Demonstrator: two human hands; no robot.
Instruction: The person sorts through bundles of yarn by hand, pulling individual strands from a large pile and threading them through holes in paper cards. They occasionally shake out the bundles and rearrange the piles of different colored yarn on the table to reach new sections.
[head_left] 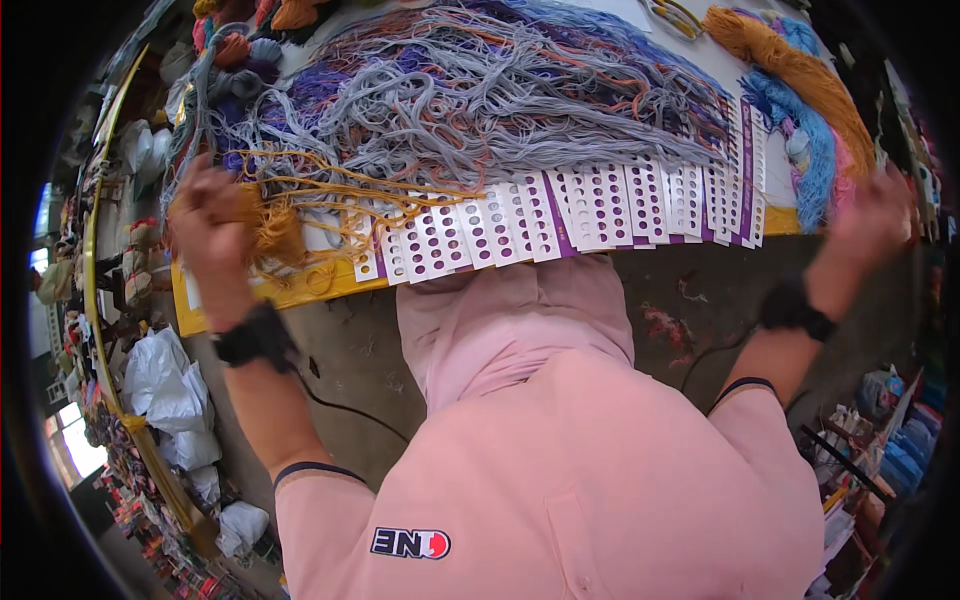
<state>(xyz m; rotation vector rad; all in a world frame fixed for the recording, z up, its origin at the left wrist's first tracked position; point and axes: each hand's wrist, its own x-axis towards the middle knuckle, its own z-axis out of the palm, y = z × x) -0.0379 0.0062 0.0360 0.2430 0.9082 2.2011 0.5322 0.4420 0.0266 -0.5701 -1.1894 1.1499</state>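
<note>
My left hand (213, 218) is raised at the table's left front corner, its fingers curled. What they hold, if anything, is hidden; a bundle of golden-yellow thread (278, 235) lies right beside it. My right hand (872, 222), smeared by motion, is off the right end of the table near a pink hank, and its fingers cannot be made out. Between my hands a row of white punched cards (490, 235) with purple strips overlaps along the front edge. Grey, purple and orange threads (430, 110) spread in a thick tangle behind the cards, and some golden strands cross the leftmost ones.
The table edge (330, 285) is covered in yellow. At the back right lie an ochre hank (790, 65) and a blue hank (808, 130). Balls of yarn (240, 65) sit at the back left. White plastic bags (168, 385) are at the left, beside a long yellow rail.
</note>
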